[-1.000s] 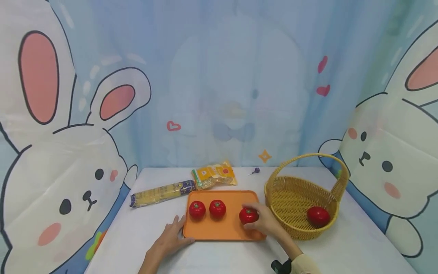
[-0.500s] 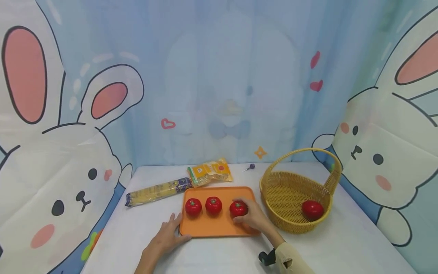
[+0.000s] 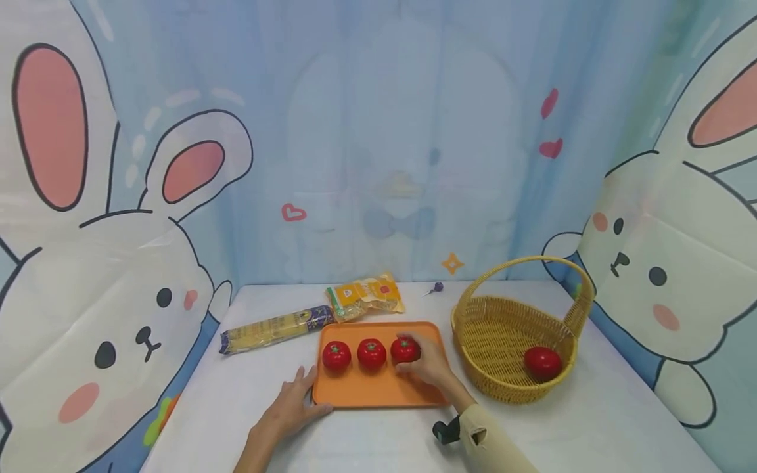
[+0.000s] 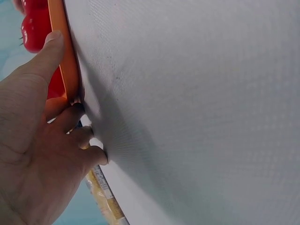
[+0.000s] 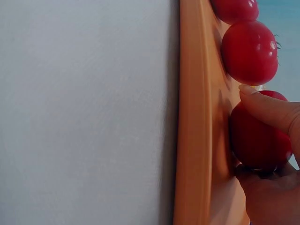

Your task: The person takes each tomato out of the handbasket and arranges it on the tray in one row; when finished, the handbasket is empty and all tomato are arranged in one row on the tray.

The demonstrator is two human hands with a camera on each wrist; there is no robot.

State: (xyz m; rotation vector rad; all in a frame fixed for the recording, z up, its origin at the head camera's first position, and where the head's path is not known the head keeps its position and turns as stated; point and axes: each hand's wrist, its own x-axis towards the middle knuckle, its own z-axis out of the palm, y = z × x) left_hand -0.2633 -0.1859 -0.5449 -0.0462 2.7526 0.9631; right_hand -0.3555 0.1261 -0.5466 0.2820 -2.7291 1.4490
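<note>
An orange tray (image 3: 378, 389) lies on the table with three red tomatoes in a row. My left hand (image 3: 290, 407) holds the tray's near left corner, with its thumb (image 4: 50, 49) along the front edge and its fingers round the left side. The left tomato (image 3: 336, 357) and the middle tomato (image 3: 371, 355) stand apart from it. My right hand (image 3: 430, 362) grips the right tomato (image 5: 258, 136) between thumb and fingers, close over the tray floor and beside the middle one. The tomato's right side is hidden by the hand.
Right of the tray stands a wicker basket (image 3: 493, 384) with a tall handle and one red, rounded thing (image 3: 542, 363) inside. Behind the tray lie a long pasta pack (image 3: 275, 330) and a yellow bag (image 3: 367, 297). A small purple-headed item (image 3: 438, 287) is farther back.
My right hand has slid the right tomato leftward and slightly back, closer to the middle one. My left hand has stayed at the tray's corner. The head view has shifted a little.
</note>
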